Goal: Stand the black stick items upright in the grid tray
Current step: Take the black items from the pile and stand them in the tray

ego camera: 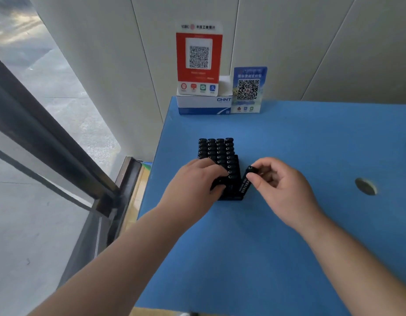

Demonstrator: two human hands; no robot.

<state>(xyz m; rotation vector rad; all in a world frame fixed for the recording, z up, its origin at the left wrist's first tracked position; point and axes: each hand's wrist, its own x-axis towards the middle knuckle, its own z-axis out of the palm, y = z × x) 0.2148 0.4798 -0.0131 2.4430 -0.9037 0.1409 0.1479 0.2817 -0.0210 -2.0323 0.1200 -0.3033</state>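
Black cylindrical stick (246,182) pinched by right hand (282,190).

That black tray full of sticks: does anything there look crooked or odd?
Mostly tidy: the black stick items stand upright in even rows in the black grid tray. Only one black stick leans tilted beside the tray's right edge, pinched by the right hand, not yet slotted.

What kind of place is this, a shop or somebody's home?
Probably a small shop counter or a workbench by its entrance. Two QR payment signs, a red one and a blue one, stand against the wall on a blue table, beside a glass door facing pavement.
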